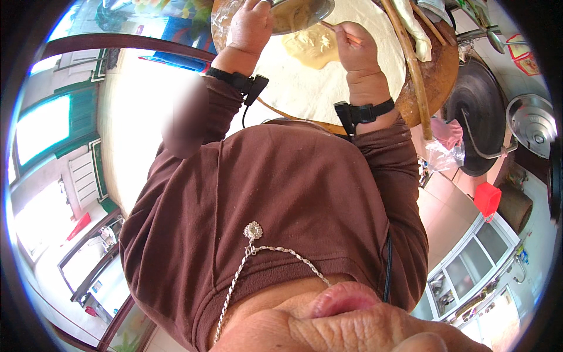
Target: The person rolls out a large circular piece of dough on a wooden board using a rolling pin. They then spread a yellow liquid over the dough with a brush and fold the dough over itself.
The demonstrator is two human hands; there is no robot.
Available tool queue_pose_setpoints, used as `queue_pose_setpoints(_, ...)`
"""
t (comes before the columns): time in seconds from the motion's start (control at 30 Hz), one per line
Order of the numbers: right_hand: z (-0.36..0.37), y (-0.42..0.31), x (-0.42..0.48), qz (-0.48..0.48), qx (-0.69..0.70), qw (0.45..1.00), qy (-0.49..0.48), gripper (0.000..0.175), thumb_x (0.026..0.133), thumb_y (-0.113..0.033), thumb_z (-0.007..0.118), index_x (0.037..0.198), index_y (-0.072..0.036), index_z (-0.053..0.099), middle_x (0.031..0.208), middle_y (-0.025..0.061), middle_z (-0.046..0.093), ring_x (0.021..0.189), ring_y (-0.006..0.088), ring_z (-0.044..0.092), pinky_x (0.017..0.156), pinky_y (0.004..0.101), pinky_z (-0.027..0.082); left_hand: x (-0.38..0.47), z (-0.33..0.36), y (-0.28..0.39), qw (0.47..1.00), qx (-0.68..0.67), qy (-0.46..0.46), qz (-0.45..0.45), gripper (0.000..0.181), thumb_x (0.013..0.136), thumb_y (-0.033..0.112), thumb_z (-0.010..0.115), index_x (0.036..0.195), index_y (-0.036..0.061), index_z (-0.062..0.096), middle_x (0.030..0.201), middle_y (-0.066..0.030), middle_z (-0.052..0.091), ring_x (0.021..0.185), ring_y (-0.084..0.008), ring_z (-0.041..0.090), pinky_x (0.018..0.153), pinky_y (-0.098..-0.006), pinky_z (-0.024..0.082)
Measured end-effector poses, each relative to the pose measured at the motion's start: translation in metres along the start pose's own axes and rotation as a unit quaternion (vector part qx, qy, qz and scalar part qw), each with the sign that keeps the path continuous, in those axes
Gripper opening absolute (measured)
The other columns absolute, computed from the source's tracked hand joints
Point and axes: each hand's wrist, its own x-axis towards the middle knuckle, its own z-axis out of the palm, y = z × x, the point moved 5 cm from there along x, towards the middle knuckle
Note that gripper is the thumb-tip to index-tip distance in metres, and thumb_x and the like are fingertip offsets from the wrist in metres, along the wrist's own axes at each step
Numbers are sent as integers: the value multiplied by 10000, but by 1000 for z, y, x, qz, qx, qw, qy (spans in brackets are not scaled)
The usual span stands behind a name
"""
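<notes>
A metal bowl [303,15] is at the top of the view, tilted over a wide, thin sheet of dough [294,94]. My left hand [251,26] grips the bowl by its rim. Pale yellow batter-like liquid [313,46] lies pooled on the dough just below the bowl. In my right hand [360,48] are thin wooden sticks, probably chopsticks [327,25], whose tips reach towards the bowl's edge. Beneath the dough is a round wooden board [433,83]. Part of the bowl is cut off by the top of the picture.
Along the board's right side lies a long rolling pin [411,66], its end jutting past the edge. Beyond it are a rolled strip of dough [411,26], a dark wok [475,101], a metal lid [532,123], a pink cloth [446,132] and a clear plastic bag [440,156].
</notes>
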Motion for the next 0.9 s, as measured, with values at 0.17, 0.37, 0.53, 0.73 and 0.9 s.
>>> queue_pose_setpoints(0.17,28,-22,5,-2,-15,999,-45,172,928,-223,702,861,-67,673,774,124,665,748,326,670,667,391,525,-8,17,-4,953,-181,-128,-207,175,819,50,621,989,17,652,1110,-211,670,953,-407,660,789,-454,547)
queue_pose_setpoints(0.37,24,-32,-7,29,43,992,-111,152,953,-178,680,888,-41,674,758,131,655,720,293,654,653,367,502,-9,6,-9,995,-70,-4,-77,166,823,52,603,979,11,646,1109,-206,663,976,-409,652,817,-446,543)
queue_pose_setpoints(0.53,-26,-39,-27,33,36,997,-56,134,968,-92,631,901,10,683,825,125,667,775,248,659,716,348,515,-30,12,-46,990,55,0,-126,79,886,83,608,932,28,641,982,-163,688,937,-360,667,849,-421,553)
queue_pose_setpoints(0.73,-18,-55,-30,-51,81,995,-19,146,1002,-86,571,987,7,683,965,150,694,899,280,675,824,368,531,-51,30,-82,959,-9,9,-284,190,801,184,659,889,17,643,995,-224,663,980,-439,623,846,-511,513)
queue_pose_setpoints(0.9,35,-66,-37,-110,123,983,-85,67,934,-21,646,994,-4,673,956,148,688,890,292,676,801,350,540,-63,40,-86,912,-93,-44,-397,220,839,197,690,846,-10,617,837,-226,660,826,-434,635,748,-491,503)
